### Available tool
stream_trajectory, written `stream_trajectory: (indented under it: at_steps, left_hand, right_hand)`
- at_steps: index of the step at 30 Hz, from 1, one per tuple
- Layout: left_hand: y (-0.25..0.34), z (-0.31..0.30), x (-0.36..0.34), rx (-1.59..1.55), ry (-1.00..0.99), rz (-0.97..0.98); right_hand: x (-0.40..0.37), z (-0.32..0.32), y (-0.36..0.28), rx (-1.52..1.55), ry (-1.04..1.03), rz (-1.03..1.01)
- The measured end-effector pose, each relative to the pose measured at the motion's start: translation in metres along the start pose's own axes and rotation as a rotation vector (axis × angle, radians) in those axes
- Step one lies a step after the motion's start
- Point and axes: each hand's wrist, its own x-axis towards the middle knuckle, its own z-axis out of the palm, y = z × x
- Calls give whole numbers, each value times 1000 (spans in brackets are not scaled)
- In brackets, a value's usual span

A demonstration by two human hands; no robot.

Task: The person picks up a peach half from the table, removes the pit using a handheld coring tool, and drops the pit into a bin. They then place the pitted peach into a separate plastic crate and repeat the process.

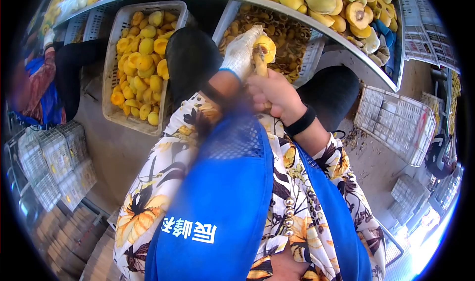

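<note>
My left hand [239, 53], in a white knitted glove, holds a yellow peach half [267, 47], cut side partly showing. My right hand [277, 92] is bare and wrapped round the wooden handle of a pitting tool [260, 66]. The tool's tip meets the peach at its middle, partly hidden by the fruit. Both hands are above a crate [227, 19] of brown and orange peach scraps, between my knees. To the left, a beige crate [108, 90] is filled with yellow peach halves [145, 62].
A metal-edged table [363, 47] with a heap of peaches [320, 1] runs across the front. White crates [393, 120] stand at right, and stacked crates [57, 160] at left. A person [42, 83] in a blue apron sits at far left.
</note>
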Motion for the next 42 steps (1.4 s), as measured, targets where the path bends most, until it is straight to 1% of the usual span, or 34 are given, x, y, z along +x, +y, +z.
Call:
stream_trajectory:
  at_steps: [1, 2, 4, 5, 6, 7, 9, 11, 13, 14, 16, 19, 20, 22, 23, 24, 25, 26, 27, 28, 31, 32, 34, 35, 36, 37, 39, 40, 42]
  left_hand:
    - [0, 0, 0, -41, -3, 15]
    - [-1, 0, -3, -10, 20, 83]
    - [0, -2, 0, -81, 15, 54]
    - [3, 0, -2, -117, 11, 39]
    - [10, 6, -8, -176, 35, -20]
    - [13, 8, -10, -180, 26, -17]
    - [16, 7, -10, -188, 9, -7]
    - [18, 9, -8, -177, 2, -37]
    - [20, 9, -4, -195, -2, -79]
    - [20, 10, -10, -54, 22, 9]
    - [12, 5, -3, -61, -19, 46]
    - [11, 0, 6, -67, -52, 19]
    - [11, -1, 7, -57, -57, -10]
    - [16, 3, 3, -79, 4, -61]
    - [19, 6, 2, -91, 30, -86]
    - [22, 4, -2, -52, -41, -168]
    - [20, 3, -1, -117, -52, -175]
    - [14, 1, 1, -182, -65, -183]
    - [9, 0, 5, -245, -83, -190]
    - [7, -1, 11, -266, -145, -229]
    - [11, 3, 6, -209, -162, -265]
    - [5, 2, 11, -206, -175, -166]
    - [8, 1, 11, -77, -183, -62]
    - [7, 0, 10, -13, -182, -18]
    - [9, 1, 10, 5, -169, -64]
    - [1, -3, 19, 34, -153, -38]
    - [-26, -18, 52, 100, -127, 18]
    - [-31, -22, 64, 150, -92, -37]
    - [-85, -68, 132, -47, -137, -119]
  right_hand:
    - [2, 1, 3, -7, 8, -5]
    - [5, 1, 6, -44, 38, -40]
    - [13, 1, 16, -116, 99, -110]
    - [17, 0, 19, -219, 121, -155]
    - [22, -1, 22, -323, 144, -200]
    - [28, -3, 25, -424, 167, -247]
    - [43, -6, 34, -673, 310, -449]
    - [48, -6, 35, -708, 333, -475]
    - [30, 6, 22, -536, 243, -318]
    - [30, 5, 22, -413, 164, -281]
    - [27, -1, 23, -167, 13, -189]
    - [35, 0, 29, -506, 158, -349]
    - [40, -3, 33, -707, 239, -543]
    - [45, -3, 32, -1103, 396, -957]
    - [46, -3, 30, -940, 317, -757]
    - [43, -3, 29, -777, 242, -553]
    - [35, 1, 24, -613, 171, -348]
    - [23, -1, 20, -190, -48, -176]
    - [18, 1, 16, -129, -64, -143]
    - [15, 4, 13, -65, -80, -111]
    - [17, -1, 12, 128, -167, -17]
    - [16, -2, 7, 172, -212, 28]
    - [22, -9, 5, 275, -309, 119]
    - [23, -10, 4, 313, -300, 130]
    - [24, -10, 4, 352, -289, 140]
    - [26, -11, 3, 390, -281, 147]
    - [39, -18, 6, 512, -331, 171]
    - [43, -20, 7, 573, -358, 184]
    - [30, -13, 2, 458, -419, 3]
